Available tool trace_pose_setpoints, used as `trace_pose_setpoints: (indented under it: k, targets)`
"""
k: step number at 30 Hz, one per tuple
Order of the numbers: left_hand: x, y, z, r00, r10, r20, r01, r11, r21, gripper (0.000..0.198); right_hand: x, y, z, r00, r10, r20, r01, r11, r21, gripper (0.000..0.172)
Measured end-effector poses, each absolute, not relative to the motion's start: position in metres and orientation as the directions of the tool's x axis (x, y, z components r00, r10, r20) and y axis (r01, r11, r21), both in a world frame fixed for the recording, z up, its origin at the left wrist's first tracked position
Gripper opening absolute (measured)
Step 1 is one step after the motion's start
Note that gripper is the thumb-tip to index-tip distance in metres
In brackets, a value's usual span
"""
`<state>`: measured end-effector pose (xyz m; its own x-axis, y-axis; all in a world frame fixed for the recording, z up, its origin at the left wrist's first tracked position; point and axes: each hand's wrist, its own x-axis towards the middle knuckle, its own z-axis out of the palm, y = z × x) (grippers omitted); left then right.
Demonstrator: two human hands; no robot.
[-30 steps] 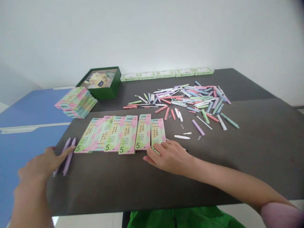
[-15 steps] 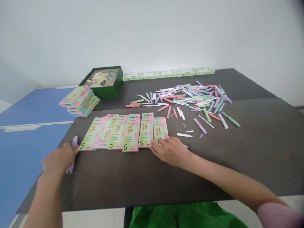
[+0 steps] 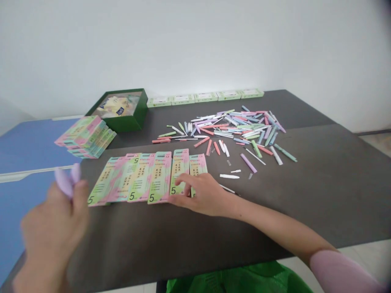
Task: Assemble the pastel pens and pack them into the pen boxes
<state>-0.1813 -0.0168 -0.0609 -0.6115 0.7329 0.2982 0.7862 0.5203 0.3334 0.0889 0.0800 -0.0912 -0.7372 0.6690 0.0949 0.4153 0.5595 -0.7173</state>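
Observation:
My left hand [image 3: 56, 221], blurred by motion, is raised over the table's left edge. It is closed around purple pens [image 3: 65, 181], whose ends stick up above the fingers; their number cannot be made out. My right hand [image 3: 201, 193] reaches over the right end of a row of flat pink-and-green pen boxes [image 3: 159, 177]. Its thumb and forefinger are apart and bent over the lower part of one box [image 3: 180, 162]; whether they touch it I cannot tell. The rightmost box [image 3: 198, 162] is partly hidden under this hand.
Behind the row lies a loose pile of coloured pens and pen parts [image 3: 232, 124]. Stacked pen boxes [image 3: 85, 136] stand at the left, before a green open box [image 3: 131, 122] holding packets. Pale green boxes [image 3: 206, 97] line the wall side.
My left hand has risen from the table's left edge, carrying the purple pens. My right hand has shifted left, from the rightmost boxes' lower edge onto the neighbouring box. The view has turned slightly.

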Motion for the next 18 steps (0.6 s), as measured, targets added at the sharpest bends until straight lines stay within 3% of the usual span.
trace_pose_setpoints:
  k: [2, 5, 8, 11, 14, 18]
  targets:
    - [-0.14, -0.004, -0.06, -0.455, 0.863, 0.22, 0.882, 0.405, 0.24, 0.029, 0.074, 0.08, -0.082, -0.747, 0.655, 0.109, 0.304, 0.483, -0.821, 0.062]
    - [-0.098, 0.011, -0.07, -0.09, 0.96, 0.265, 0.936, -0.01, 0.353, 0.027, 0.057, 0.082, -0.077, -0.755, 0.644, 0.125, 0.255, 0.464, -0.849, 0.062]
    - [-0.084, 0.015, -0.08, 0.033, 0.925, 0.38, 0.89, -0.2, 0.41, 0.021, 0.053, 0.084, -0.078, -0.771, 0.615, 0.164, 0.209, 0.489, -0.847, 0.055]
    - [-0.082, 0.014, -0.082, 0.123, 0.881, 0.457, 0.895, -0.297, 0.332, 0.017, 0.057, 0.085, -0.079, -0.753, 0.605, 0.259, 0.166, 0.555, -0.815, 0.052]
    - [-0.078, 0.015, -0.081, 0.141, 0.873, 0.466, 0.906, -0.304, 0.296, 0.023, 0.059, 0.085, -0.08, -0.707, 0.637, 0.307, 0.23, 0.617, -0.753, 0.05]
    - [-0.073, 0.019, -0.079, 0.033, 0.886, 0.462, 0.879, -0.246, 0.408, 0.011, 0.056, 0.084, -0.083, -0.661, 0.648, 0.379, 0.249, 0.666, -0.704, 0.043]
